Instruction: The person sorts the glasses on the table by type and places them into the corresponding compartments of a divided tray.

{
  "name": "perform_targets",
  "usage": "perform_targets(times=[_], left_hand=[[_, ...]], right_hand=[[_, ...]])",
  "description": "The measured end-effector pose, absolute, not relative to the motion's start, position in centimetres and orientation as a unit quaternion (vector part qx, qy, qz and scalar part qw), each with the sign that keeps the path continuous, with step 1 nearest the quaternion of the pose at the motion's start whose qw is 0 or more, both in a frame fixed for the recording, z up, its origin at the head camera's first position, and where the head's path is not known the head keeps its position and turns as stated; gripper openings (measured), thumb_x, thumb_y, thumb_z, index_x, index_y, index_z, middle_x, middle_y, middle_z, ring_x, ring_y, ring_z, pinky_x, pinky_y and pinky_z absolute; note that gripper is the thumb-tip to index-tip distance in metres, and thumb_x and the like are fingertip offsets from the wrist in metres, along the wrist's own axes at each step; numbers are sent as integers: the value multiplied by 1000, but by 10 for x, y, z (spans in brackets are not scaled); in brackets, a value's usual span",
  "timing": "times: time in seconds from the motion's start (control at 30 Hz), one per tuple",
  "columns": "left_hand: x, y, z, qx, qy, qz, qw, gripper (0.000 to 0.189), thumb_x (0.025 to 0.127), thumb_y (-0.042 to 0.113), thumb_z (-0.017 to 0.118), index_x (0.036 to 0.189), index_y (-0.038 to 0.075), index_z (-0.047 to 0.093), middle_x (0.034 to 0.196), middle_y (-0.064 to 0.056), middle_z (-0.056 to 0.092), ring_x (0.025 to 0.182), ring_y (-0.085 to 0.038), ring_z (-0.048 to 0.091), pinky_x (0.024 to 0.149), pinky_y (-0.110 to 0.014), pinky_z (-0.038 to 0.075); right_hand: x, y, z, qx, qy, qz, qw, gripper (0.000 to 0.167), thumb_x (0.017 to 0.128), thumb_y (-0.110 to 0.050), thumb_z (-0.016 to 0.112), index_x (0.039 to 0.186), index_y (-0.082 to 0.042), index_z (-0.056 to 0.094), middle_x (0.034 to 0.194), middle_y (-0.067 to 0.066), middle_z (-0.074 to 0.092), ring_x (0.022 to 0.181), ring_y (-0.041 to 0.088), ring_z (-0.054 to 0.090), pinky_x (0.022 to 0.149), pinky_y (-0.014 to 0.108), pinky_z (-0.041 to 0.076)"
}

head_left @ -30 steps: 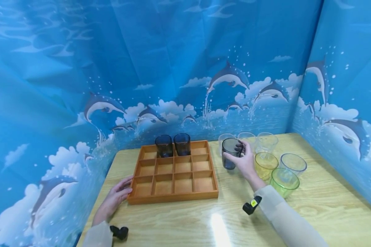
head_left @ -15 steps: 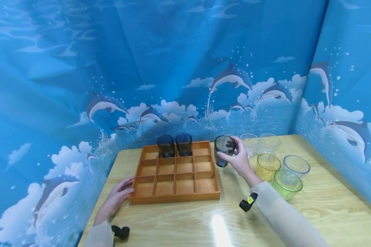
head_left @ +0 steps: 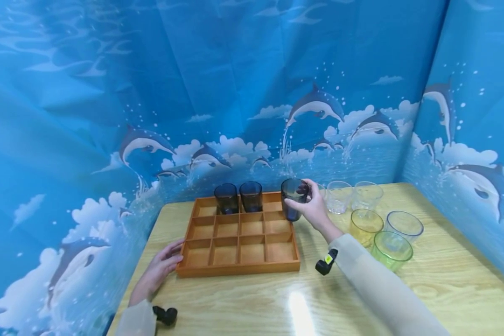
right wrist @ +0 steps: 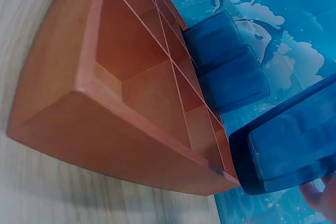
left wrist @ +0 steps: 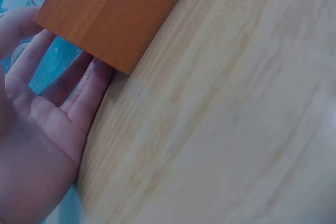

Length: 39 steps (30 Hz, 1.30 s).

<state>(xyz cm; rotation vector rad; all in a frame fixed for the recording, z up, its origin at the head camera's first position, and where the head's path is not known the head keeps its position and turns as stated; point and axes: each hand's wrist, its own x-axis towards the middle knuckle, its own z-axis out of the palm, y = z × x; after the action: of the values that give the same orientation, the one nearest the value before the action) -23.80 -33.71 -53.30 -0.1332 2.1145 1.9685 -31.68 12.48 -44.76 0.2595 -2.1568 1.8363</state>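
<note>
A dark tinted drinking glass [head_left: 293, 205] is upright in my right hand [head_left: 315, 205], pinched between thumb and fingers. It overlaps the back right rim of the wooden compartment box [head_left: 239, 269] in the head view. In the right wrist view, the held glass [right wrist: 294, 142] appears close beside the box's edge, bottom towards it. Two more dark glasses, a left one [head_left: 226, 199] and a right one [head_left: 251, 198], stand in the back row's two middle compartments. My left hand [head_left: 157, 270] rests with extended fingers [left wrist: 92, 93] against the box's left side.
Right of the box stand two clear glasses [head_left: 339, 198] [head_left: 367, 196] and another mostly hidden behind my right hand. Nearer are a yellow glass [head_left: 365, 228], a blue-rimmed clear glass [head_left: 404, 225] and a green glass [head_left: 392, 252]. A dolphin-print curtain [head_left: 235, 93] hangs behind the table [head_left: 235, 303].
My right hand has carried the dark glass leftward, from in front of the clear glasses to the box's back right rim. The left hand has stayed at the box's side.
</note>
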Motion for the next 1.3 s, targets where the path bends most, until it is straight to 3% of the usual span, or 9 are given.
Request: perform_targets(times=[0.7,1.03,1.3], left_hand=[[-238,-340,-530,-39,729,672,127,62,89,20,60,144,14,32,148,-12,26,131,-31,26,106,-49,24],[-236,-337,-531,-39,729,672,127,63,88,23,62,144,16,33,148,-10,26,132,-30,25,106,-49,23],[-237,-338,-534,-44,732,669,124,61,88,23,61,143,16,35,146,-11,28,131,-30,27,105,-49,25]], right_hand=[[-370,85,-449,37,-757,634,153,81,72,-35,79,134,-11,33,130,13,41,118,29,43,94,46,41],[-381,79,-461,9,-755,640,144,83,70,-39,79,134,-11,33,129,14,43,116,29,44,92,44,42],[-383,82,-467,22,-763,634,124,82,73,-33,79,135,-7,33,133,16,40,121,31,41,96,46,39]])
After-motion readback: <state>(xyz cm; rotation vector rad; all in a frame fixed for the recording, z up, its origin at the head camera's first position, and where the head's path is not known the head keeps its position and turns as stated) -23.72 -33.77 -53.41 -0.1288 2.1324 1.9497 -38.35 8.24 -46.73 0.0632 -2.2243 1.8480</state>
